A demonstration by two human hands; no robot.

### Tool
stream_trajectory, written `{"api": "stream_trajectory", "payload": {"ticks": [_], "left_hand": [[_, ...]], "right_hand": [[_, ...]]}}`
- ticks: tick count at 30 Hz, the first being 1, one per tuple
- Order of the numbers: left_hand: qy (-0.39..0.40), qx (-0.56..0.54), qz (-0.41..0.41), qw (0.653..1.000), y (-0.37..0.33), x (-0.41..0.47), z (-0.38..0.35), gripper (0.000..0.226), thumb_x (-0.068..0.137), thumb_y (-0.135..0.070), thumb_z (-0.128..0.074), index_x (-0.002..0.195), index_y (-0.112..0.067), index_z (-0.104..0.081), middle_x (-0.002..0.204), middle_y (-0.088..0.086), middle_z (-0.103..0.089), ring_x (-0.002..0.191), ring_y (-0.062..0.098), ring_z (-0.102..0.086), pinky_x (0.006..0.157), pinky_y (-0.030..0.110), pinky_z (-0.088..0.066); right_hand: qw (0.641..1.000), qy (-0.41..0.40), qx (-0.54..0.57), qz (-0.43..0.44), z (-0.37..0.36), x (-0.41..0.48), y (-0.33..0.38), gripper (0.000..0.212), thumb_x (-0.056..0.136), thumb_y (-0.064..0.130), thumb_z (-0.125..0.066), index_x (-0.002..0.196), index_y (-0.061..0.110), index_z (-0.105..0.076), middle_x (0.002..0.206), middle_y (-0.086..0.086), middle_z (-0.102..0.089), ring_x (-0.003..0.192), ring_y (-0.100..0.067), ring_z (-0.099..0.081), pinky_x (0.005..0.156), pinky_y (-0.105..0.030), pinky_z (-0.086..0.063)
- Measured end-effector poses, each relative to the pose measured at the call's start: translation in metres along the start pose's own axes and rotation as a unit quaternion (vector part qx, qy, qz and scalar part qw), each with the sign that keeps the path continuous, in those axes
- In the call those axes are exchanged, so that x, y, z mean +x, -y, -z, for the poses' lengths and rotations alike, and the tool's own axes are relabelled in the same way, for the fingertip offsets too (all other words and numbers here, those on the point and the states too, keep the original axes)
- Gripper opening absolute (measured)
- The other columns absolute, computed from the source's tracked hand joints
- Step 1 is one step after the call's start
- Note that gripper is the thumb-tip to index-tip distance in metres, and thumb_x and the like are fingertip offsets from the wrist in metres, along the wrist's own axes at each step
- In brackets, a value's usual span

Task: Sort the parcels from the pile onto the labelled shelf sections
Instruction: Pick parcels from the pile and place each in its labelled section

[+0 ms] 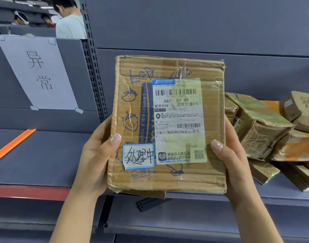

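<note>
Both hands, left hand (95, 155) and right hand (232, 155), grip a cardboard parcel (167, 123), label facing up; next, choosing its shelf section, perhaps beneath the paper sign (38, 72).

I get a bright, evenly lit view; the light is soft and seems to come from overhead, with no hard shadows. Only a weak shadow lies under the cardboard box (167, 176). A greenish glare washes over the glossy shipping label (178, 120) and over the tape on the wrapped parcels (260, 125). The label's small print smears. The perforated shelf upright (91, 67) bows with wide-angle distortion, and the person in the white shirt (69, 27) looks soft.
</note>
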State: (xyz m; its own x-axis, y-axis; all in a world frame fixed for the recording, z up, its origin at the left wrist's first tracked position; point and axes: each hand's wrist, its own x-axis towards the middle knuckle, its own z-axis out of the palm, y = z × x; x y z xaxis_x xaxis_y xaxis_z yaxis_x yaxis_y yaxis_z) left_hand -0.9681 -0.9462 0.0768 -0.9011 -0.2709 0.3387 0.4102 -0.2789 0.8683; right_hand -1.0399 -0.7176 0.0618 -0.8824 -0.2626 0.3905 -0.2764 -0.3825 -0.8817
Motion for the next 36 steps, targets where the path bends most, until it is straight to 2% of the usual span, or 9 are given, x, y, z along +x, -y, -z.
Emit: {"api": "stream_trajectory", "payload": {"ticks": [4,9,12,18,22,27,31,33,36], "left_hand": [[0.014,0.026,0.013,0.999,0.002,-0.008,0.004,0.078,0.052,-0.058,-0.087,0.121,-0.028,-0.066,0.118,0.0,-0.07,0.106,0.017,-0.068,0.08,0.028,-0.056],[-0.005,0.041,0.025,0.999,0.012,-0.026,0.015,0.089,0.049,-0.058,-0.089,0.129,-0.03,-0.061,0.133,0.001,-0.062,0.122,0.02,-0.059,0.087,0.028,-0.055],[-0.021,0.054,0.036,0.998,0.018,-0.041,0.025,0.086,0.047,-0.059,-0.089,0.125,-0.037,-0.062,0.132,-0.002,-0.063,0.123,0.019,-0.058,0.089,0.029,-0.055],[-0.093,0.08,0.037,0.992,0.02,-0.078,0.048,0.078,0.045,-0.059,-0.09,0.117,-0.041,-0.068,0.13,-0.005,-0.064,0.123,0.015,-0.058,0.095,0.029,-0.052],[-0.154,0.077,0.029,0.985,0.015,-0.104,0.064,0.075,0.041,-0.059,-0.092,0.112,-0.044,-0.071,0.126,-0.007,-0.066,0.119,0.013,-0.061,0.091,0.027,-0.054],[-0.203,0.077,0.017,0.976,0.001,-0.122,0.084,0.075,0.04,-0.057,-0.092,0.11,-0.043,-0.072,0.126,-0.006,-0.067,0.116,0.013,-0.063,0.084,0.025,-0.056],[-0.224,0.085,0.006,0.971,-0.014,-0.135,0.104,0.072,0.041,-0.058,-0.092,0.109,-0.045,-0.071,0.126,-0.007,-0.066,0.116,0.013,-0.062,0.084,0.026,-0.056],[-0.236,0.089,0.003,0.968,-0.022,-0.142,0.117,0.075,0.044,-0.057,-0.091,0.114,-0.042,-0.069,0.128,-0.006,-0.066,0.118,0.014,-0.061,0.085,0.027,-0.056],[-0.248,0.105,-0.009,0.963,-0.037,-0.156,0.142,0.085,0.053,-0.054,-0.089,0.13,-0.036,-0.059,0.135,0.0,-0.06,0.126,0.022,-0.055,0.099,0.037,-0.051]], "right_hand": [[1.0,0.005,-0.011,-0.02,0.002,-0.003,-0.007,0.098,0.058,0.047,-0.086,0.144,0.029,-0.046,0.146,-0.007,-0.054,0.135,-0.031,-0.049,0.108,-0.05,-0.044],[0.997,0.015,0.023,-0.068,0.005,-0.01,-0.021,0.082,0.06,0.035,-0.076,0.139,0.031,-0.051,0.138,-0.002,-0.061,0.125,-0.027,-0.059,0.091,-0.032,-0.056],[0.995,0.035,0.028,-0.09,0.004,-0.013,-0.034,0.08,0.063,0.036,-0.07,0.14,0.028,-0.05,0.139,-0.002,-0.06,0.127,-0.026,-0.058,0.099,-0.037,-0.053],[0.985,0.102,0.028,-0.138,-0.014,-0.019,-0.057,0.08,0.064,0.037,-0.071,0.14,0.029,-0.05,0.137,0.001,-0.063,0.125,-0.023,-0.06,0.098,-0.038,-0.053],[0.974,0.144,0.038,-0.172,-0.036,-0.025,-0.07,0.079,0.063,0.039,-0.073,0.138,0.032,-0.052,0.134,0.003,-0.065,0.118,-0.022,-0.064,0.085,-0.03,-0.057],[0.963,0.195,0.041,-0.18,-0.069,-0.024,-0.08,0.087,0.063,0.042,-0.082,0.142,0.029,-0.05,0.139,0.0,-0.06,0.127,-0.027,-0.058,0.105,-0.049,-0.047],[0.956,0.225,0.051,-0.183,-0.098,-0.023,-0.089,0.089,0.06,0.045,-0.084,0.142,0.031,-0.051,0.137,0.0,-0.062,0.123,-0.024,-0.061,0.094,-0.037,-0.053],[0.953,0.239,0.06,-0.179,-0.116,-0.023,-0.093,0.073,0.072,0.033,-0.075,0.141,0.031,-0.052,0.134,0.001,-0.064,0.119,-0.022,-0.064,0.085,-0.029,-0.056],[0.946,0.257,0.062,-0.187,-0.151,-0.025,-0.1,0.063,0.08,0.024,-0.061,0.142,0.03,-0.05,0.134,0.002,-0.064,0.116,-0.019,-0.066,0.081,-0.026,-0.057]]}}
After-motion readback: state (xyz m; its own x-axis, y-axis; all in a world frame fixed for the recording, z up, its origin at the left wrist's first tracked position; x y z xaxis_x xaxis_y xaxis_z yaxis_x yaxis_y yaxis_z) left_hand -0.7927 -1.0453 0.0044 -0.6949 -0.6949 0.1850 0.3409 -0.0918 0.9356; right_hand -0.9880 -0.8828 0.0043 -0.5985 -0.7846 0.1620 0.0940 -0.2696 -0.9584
